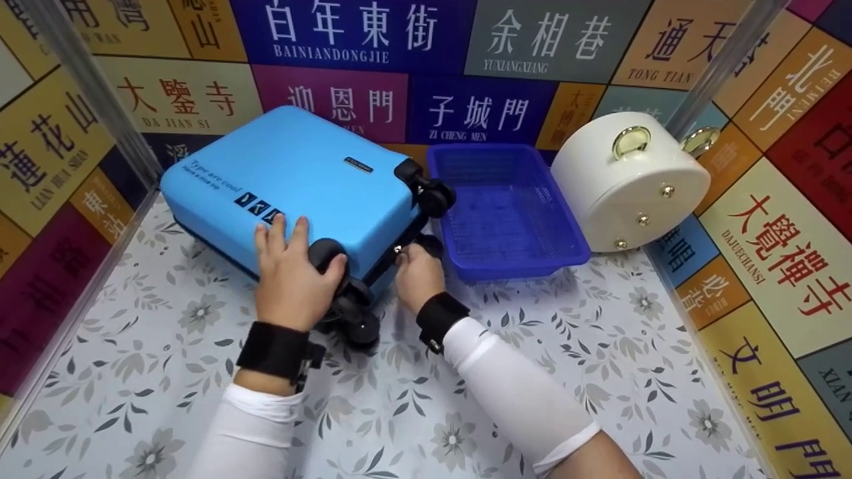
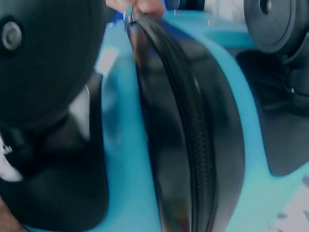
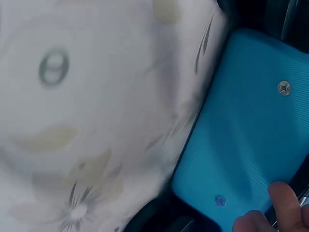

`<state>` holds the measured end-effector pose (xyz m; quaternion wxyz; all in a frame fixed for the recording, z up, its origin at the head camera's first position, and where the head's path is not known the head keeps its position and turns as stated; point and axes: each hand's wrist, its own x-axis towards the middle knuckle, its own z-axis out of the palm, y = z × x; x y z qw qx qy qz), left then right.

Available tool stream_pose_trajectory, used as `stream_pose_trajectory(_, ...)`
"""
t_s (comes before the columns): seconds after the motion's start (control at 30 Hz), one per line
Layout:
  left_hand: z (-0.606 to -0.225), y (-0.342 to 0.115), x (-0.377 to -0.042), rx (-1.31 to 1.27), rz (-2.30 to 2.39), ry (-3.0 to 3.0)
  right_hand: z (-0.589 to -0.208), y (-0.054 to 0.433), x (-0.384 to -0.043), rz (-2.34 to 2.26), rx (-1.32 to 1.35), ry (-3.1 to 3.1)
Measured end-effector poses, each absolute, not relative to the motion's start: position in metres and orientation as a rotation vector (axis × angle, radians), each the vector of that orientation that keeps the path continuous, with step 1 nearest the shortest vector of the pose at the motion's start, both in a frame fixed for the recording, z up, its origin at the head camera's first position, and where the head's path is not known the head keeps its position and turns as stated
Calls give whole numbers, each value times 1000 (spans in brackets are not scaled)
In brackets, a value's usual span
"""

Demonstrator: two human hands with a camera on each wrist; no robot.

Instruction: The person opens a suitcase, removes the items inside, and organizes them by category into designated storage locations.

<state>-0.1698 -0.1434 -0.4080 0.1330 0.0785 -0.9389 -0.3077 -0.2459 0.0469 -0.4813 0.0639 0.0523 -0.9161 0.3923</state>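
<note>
A light-blue hard-shell suitcase (image 1: 299, 166) lies flat on the table, its black wheels (image 1: 363, 329) facing the person and the right. My left hand (image 1: 289, 279) rests on its top shell near the front corner, fingers spread, thumb beside a wheel. At the wheeled end my right hand (image 1: 421, 276) pinches the zipper pull (image 1: 399, 249) with curled fingers. The left wrist view shows the black zipper (image 2: 198, 145) running along the seam, with right-hand fingertips (image 2: 147, 6) at its far end. In the right wrist view, the blue lower shell (image 3: 236, 130) carries screws.
A blue plastic basket (image 1: 579, 256) stands right of the suitcase. Beyond it sits a cream round case (image 1: 599, 193) with gold handles and studs. Printed sign panels (image 1: 339, 30) wall the back and sides. The table cover (image 1: 452, 439) has a grey floral pattern.
</note>
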Motion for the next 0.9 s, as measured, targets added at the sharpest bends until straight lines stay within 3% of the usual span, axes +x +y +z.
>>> stream_pose_trajectory(0.17,-406,-133,-160,98,-884,-2798,-483,55,-255,1189,90,-2795)
stream_pose_trajectory(0.47,-400,-194,-167,-285,-710,-2926,-486,61,-254,1198,125,-2779)
stream_pose_trajectory(0.9,-426,-192,-185,-274,-400,-2706,-490,63,-247,1165,188,-2770)
